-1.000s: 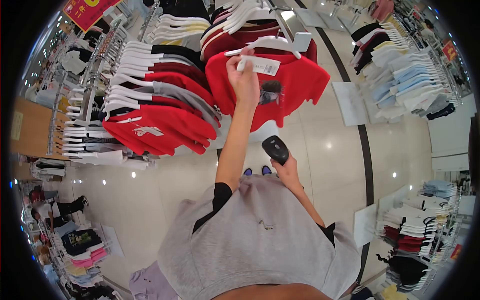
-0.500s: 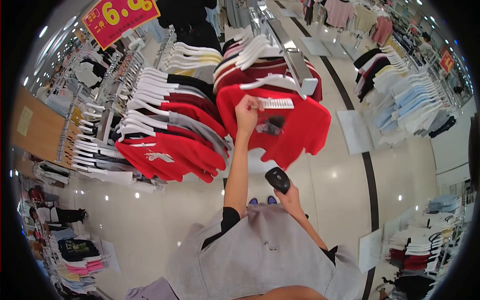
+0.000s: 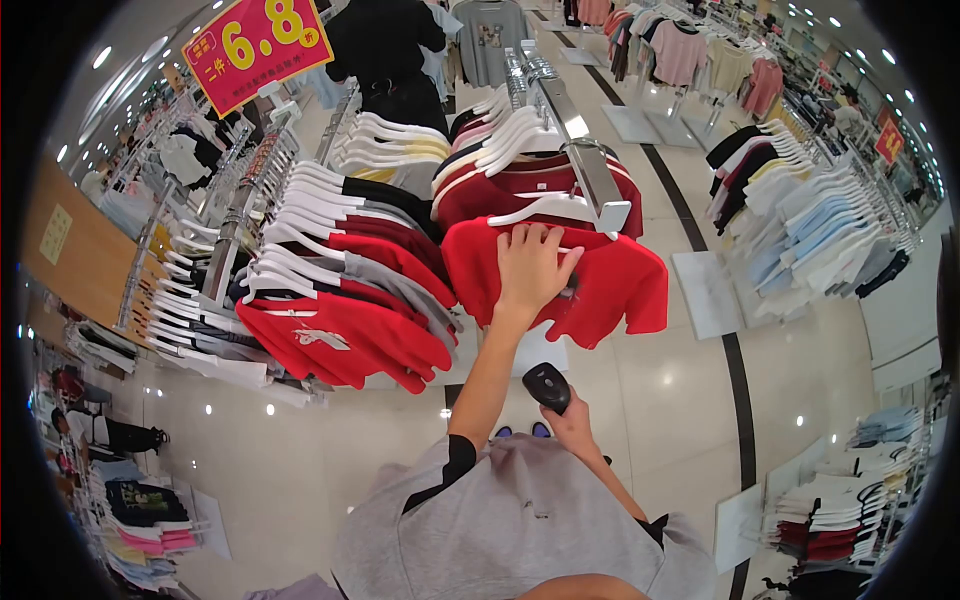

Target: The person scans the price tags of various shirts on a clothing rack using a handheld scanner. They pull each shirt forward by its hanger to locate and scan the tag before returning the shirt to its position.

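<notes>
My left hand (image 3: 532, 270) lies against the neckline of a red T-shirt (image 3: 625, 290), fingers apart and thumb out to the side. The shirt hangs on a white hanger (image 3: 548, 207) at the near end of a metal rail (image 3: 590, 165). Most of the shirt's dark print is behind my hand, and its white tag is mostly hidden; a bit of white shows near my thumb. Lower down, in front of my body, my right hand (image 3: 572, 425) grips a black barcode scanner (image 3: 547, 387), its head pointing up and away from me.
Red, grey and black shirts (image 3: 345, 335) hang on the rack to the left. Beyond is a pink sale sign (image 3: 257, 50), and a person in black (image 3: 388, 55) stands behind the racks. Racks of light clothes (image 3: 815, 215) line the right side, across the tiled floor (image 3: 670, 400).
My left hand has let go of the white tag and moved to the shirt's neckline. The shirt appears lower in view. My right hand still has the scanner, slightly shifted left and down.
</notes>
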`<control>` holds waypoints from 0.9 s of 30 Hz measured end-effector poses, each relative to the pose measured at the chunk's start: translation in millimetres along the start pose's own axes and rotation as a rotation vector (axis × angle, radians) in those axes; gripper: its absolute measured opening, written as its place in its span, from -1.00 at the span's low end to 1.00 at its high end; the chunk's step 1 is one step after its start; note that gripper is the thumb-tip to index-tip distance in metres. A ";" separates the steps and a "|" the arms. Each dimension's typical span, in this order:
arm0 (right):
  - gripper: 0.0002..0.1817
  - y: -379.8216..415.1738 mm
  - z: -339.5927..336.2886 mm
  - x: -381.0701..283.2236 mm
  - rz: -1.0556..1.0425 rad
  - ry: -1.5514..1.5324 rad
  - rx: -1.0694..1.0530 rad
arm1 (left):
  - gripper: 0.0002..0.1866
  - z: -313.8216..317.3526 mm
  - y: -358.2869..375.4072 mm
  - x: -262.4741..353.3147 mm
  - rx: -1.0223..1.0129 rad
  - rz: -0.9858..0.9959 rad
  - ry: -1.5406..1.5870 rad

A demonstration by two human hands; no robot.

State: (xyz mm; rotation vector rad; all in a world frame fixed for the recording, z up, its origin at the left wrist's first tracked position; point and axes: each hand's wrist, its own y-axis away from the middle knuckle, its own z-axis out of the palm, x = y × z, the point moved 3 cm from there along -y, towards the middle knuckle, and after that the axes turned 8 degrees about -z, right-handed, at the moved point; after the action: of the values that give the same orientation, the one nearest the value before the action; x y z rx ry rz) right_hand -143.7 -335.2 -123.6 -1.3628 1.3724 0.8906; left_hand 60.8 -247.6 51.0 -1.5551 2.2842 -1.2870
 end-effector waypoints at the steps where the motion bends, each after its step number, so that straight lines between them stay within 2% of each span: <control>1: -0.60 0.2 -0.6 2.3 0.002 0.005 0.006 | -0.67 -2.4 -5.5 4.7 0.002 0.001 0.001; 3: -0.60 2.1 -1.9 3.2 0.008 0.008 0.006 | -0.66 5.4 -14.5 8.0 -0.230 -0.221 0.507; 4: -0.59 1.7 -2.9 2.0 0.030 0.021 -0.001 | -0.71 15.1 -14.5 13.5 -0.259 -0.304 0.834; 5: -0.59 2.3 -3.4 0.5 0.053 0.033 -0.008 | -0.71 26.2 -17.5 16.0 -0.260 -0.308 0.832; 7: -0.58 6.6 -5.3 -7.6 0.077 0.045 -0.016 | -0.72 49.2 -20.1 14.1 -0.300 -0.415 1.473; 8: -0.58 2.9 -7.1 -10.0 0.089 0.058 -0.017 | -0.71 53.6 -21.1 11.1 -0.324 -0.310 1.367; 9: -0.58 -0.4 -7.5 -8.6 0.076 0.059 -0.018 | -0.72 41.0 -21.8 21.2 -0.348 -0.363 1.412; 11: -0.64 4.4 -5.3 -2.8 0.016 0.030 0.061 | -0.65 12.4 -24.7 41.3 -0.355 -0.247 1.580; 13: -0.62 5.6 -4.8 0.6 0.050 0.002 0.033 | -0.70 17.6 -11.1 40.4 -0.360 -0.250 1.598; 15: -0.56 4.7 -5.0 2.5 0.099 0.067 -0.050 | -0.67 13.6 11.1 28.4 -0.277 -0.115 1.414; 17: -0.57 8.4 -2.7 8.5 0.072 0.035 -0.059 | -0.65 0.1 53.1 19.0 -0.324 -0.561 1.521; 18: -0.58 3.5 -0.8 11.4 0.054 -0.003 -0.030 | -0.64 -6.4 56.7 7.4 -0.310 -0.347 1.629; 19: -0.58 -3.7 2.2 15.6 0.044 -0.007 -0.056 | -0.66 -7.5 62.4 0.9 -0.231 -0.308 1.723; 21: -0.61 1.9 5.5 25.3 0.071 0.034 -0.073 | -0.66 2.1 57.0 -14.3 0.022 -0.366 1.466; 23: -0.64 -1.4 6.5 10.3 0.149 0.027 -0.124 | -0.60 -27.8 30.5 -7.8 -0.119 -0.148 1.474; 24: -0.66 -3.3 8.0 7.9 0.036 0.035 -0.091 | -0.55 -27.8 26.4 -7.7 -0.192 -0.123 1.456; 25: -0.67 -4.2 9.4 5.2 -0.077 0.041 -0.051 | -0.55 -27.8 26.2 -3.2 -0.187 -0.132 1.457; 27: -0.66 -3.4 8.7 4.1 -0.016 0.030 -0.087 | -0.50 -32.4 26.8 16.8 -0.163 0.004 1.240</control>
State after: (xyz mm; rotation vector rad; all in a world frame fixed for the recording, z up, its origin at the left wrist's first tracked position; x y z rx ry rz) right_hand -138.8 -328.4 -129.4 -1.4567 1.3570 0.9322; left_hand 17.2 -238.8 59.6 -0.7660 2.9925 -2.6049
